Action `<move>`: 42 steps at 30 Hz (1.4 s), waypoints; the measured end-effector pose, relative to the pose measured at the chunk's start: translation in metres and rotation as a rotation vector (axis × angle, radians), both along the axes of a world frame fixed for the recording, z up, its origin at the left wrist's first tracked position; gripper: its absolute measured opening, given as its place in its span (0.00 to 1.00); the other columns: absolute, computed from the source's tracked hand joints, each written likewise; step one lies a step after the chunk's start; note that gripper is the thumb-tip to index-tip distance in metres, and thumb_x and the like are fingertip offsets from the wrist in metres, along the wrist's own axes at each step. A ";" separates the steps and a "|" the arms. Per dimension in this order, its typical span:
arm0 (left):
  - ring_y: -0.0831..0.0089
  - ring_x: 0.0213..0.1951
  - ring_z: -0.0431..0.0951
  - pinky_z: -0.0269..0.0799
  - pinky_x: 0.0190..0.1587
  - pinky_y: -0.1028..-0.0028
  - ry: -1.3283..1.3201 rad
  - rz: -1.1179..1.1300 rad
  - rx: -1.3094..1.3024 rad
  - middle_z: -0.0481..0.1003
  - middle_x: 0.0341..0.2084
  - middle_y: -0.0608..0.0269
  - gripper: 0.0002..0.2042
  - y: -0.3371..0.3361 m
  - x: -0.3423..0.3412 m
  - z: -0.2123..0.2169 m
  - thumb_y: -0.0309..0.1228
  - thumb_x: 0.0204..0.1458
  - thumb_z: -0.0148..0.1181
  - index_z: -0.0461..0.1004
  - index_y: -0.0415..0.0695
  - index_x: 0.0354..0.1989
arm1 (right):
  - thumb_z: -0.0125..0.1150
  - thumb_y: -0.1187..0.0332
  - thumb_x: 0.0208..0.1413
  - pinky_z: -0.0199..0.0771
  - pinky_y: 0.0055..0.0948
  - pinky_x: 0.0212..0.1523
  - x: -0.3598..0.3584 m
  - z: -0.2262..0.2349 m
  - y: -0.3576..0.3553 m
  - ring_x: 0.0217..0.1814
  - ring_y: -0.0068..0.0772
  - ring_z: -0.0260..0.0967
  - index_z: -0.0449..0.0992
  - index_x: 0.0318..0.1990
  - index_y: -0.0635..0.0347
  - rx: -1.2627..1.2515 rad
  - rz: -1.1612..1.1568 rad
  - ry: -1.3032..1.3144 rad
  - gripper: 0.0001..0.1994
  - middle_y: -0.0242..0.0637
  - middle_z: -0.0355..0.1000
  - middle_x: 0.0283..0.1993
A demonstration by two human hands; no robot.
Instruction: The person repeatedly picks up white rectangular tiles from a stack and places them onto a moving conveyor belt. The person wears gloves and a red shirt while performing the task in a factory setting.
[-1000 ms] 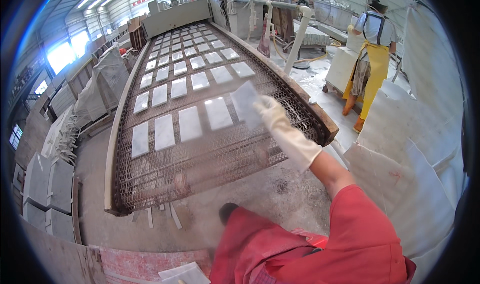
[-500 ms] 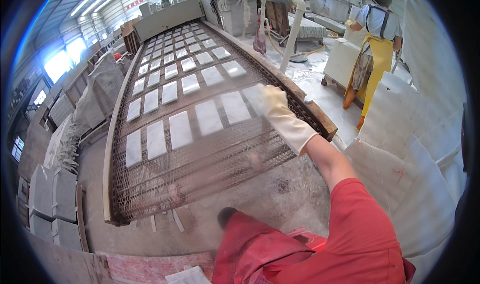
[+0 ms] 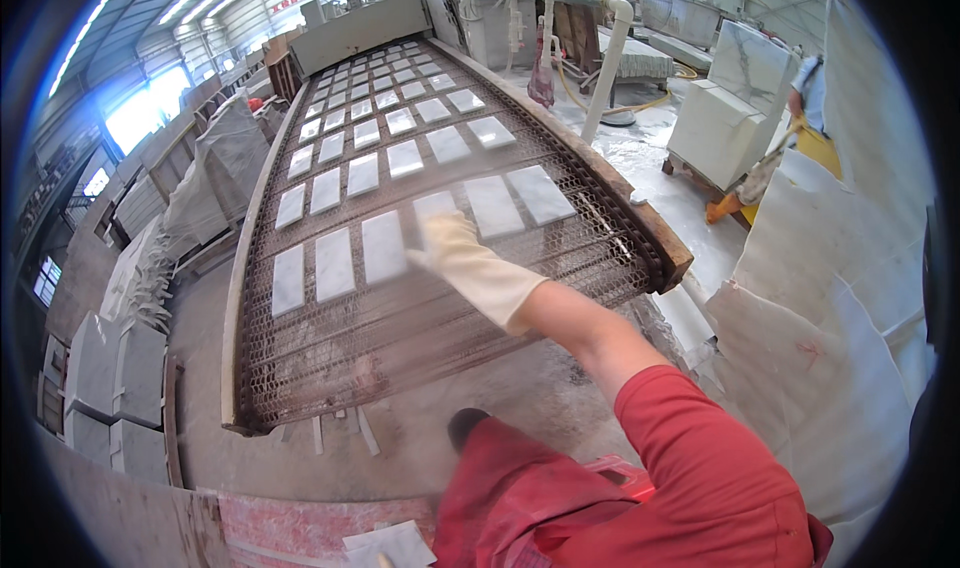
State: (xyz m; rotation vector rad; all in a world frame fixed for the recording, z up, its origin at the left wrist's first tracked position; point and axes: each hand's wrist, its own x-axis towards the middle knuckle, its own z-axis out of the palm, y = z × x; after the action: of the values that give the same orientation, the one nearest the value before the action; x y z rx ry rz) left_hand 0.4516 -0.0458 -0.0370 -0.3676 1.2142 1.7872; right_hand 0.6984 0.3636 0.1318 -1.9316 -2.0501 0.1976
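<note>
Mid-frame, our right hand (image 3: 468,268) overlaps a tile (image 3: 433,204) on the belt (image 3: 300,356); at bottom, our left hand (image 3: 384,561) overlaps loose tiles (image 3: 402,542). We can't tell either grip.

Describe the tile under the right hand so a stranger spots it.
Find the mesh conveyor, then its nearest row of white tiles. Take the fourth tile from the left: it alone is partly covered by the gloved right hand.

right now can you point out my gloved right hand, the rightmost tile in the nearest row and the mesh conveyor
Right hand (image 3: 455,248): head view, back of the glove.
Rightmost tile (image 3: 541,195): head view, middle of its face.
Mesh conveyor (image 3: 300,363): head view, bare near end of the belt.
</note>
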 end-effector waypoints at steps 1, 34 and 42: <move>0.55 0.67 0.58 0.48 0.71 0.55 -0.001 0.002 0.001 0.62 0.66 0.51 0.28 -0.001 -0.002 0.000 0.43 0.62 0.48 0.59 0.44 0.69 | 0.63 0.56 0.55 0.70 0.44 0.59 -0.005 -0.005 0.004 0.56 0.49 0.71 0.75 0.53 0.61 0.024 -0.052 -0.024 0.23 0.50 0.74 0.52; 0.54 0.71 0.53 0.42 0.74 0.55 -0.057 0.027 -0.090 0.57 0.69 0.51 0.26 -0.019 -0.008 -0.012 0.39 0.65 0.41 0.56 0.47 0.71 | 0.64 0.52 0.55 0.72 0.43 0.53 0.062 -0.032 0.026 0.52 0.44 0.73 0.77 0.45 0.57 0.063 -0.260 -0.085 0.19 0.43 0.76 0.47; 0.54 0.67 0.58 0.48 0.71 0.55 -0.008 0.008 -0.054 0.60 0.67 0.50 0.29 -0.015 -0.010 -0.011 0.43 0.62 0.48 0.57 0.44 0.70 | 0.60 0.50 0.60 0.72 0.43 0.57 0.044 0.013 -0.024 0.52 0.43 0.73 0.75 0.48 0.62 0.053 -0.206 -0.036 0.22 0.42 0.74 0.50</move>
State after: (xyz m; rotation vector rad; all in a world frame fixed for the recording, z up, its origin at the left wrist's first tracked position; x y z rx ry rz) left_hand 0.4412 -0.0608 -0.0483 -0.4109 1.2587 1.7604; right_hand 0.7419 0.3397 0.1444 -2.1094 -1.8421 0.0609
